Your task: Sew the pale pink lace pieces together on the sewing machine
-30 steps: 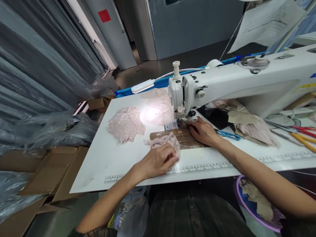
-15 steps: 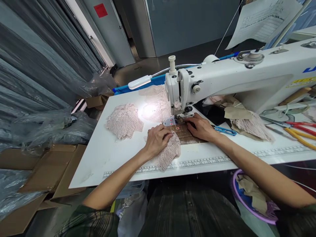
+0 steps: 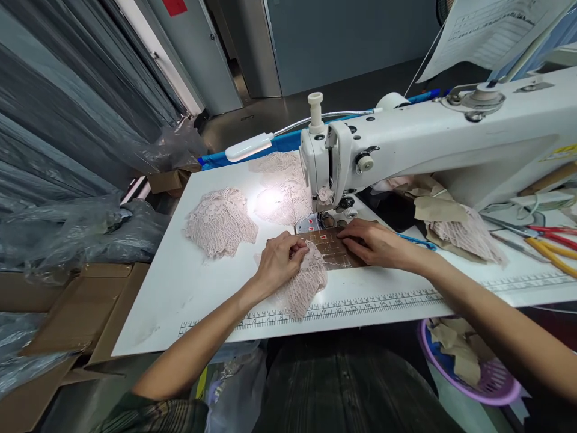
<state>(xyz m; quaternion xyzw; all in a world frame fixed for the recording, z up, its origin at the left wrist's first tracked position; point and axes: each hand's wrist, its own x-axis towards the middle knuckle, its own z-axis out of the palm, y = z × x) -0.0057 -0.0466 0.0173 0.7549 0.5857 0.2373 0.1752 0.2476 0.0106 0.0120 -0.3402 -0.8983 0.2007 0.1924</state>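
My left hand (image 3: 280, 261) is closed in a pinch on the upper edge of a pale pink lace piece (image 3: 304, 287), which hangs toward the table's front ruler. To the right, my right hand (image 3: 376, 243) rests with fingers stretched out on a shiny brown plate (image 3: 336, 249) marked with lines. I see nothing held in it. Just beyond both hands is the head of a white sewing machine (image 3: 315, 168); its needle area sits over a metal plate (image 3: 306, 225) with small red marks.
A pile of pink lace (image 3: 220, 222) lies left on the white table (image 3: 153, 300), with more lace (image 3: 283, 201) under the lamp (image 3: 249, 147). Blue-handled snips (image 3: 417, 242) lie beyond my right wrist. Orange-handled scissors (image 3: 547, 255) lie far right. A purple basket (image 3: 496, 397) stands below.
My right hand has drawn back from the needle area to the right and lies flatter on the brown plate. My left hand keeps its pinch on the lace. The view has shifted slightly.
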